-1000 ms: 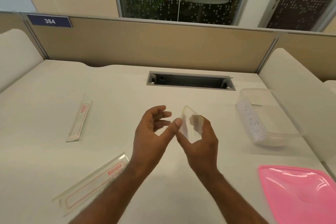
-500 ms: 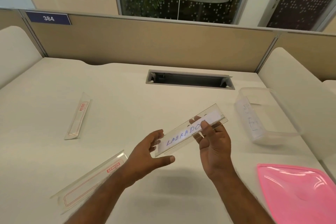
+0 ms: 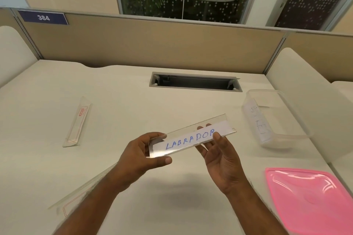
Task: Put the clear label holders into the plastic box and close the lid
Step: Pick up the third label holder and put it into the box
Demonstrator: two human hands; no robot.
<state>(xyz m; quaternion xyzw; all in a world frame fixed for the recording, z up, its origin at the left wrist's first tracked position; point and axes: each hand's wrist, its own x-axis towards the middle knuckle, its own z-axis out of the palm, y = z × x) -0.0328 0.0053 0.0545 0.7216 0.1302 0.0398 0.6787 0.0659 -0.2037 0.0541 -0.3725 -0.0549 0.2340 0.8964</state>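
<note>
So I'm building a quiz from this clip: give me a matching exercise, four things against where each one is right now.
Things:
1. LABRADOR label holder
2. pink lid
3. plastic box
4. red-printed label holder

Places:
A. lying on the desk, far left
B. held up between both hands
C. flat on the desk, near right corner
D. open on the desk, right, beyond the lid

Pairs: 1-B, 2-C, 3-D, 4-A

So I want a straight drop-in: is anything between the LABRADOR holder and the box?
Nothing visible: bare table separates the LABRADOR holder from the plastic box, whose top is open, pink lid lying aside.
</note>
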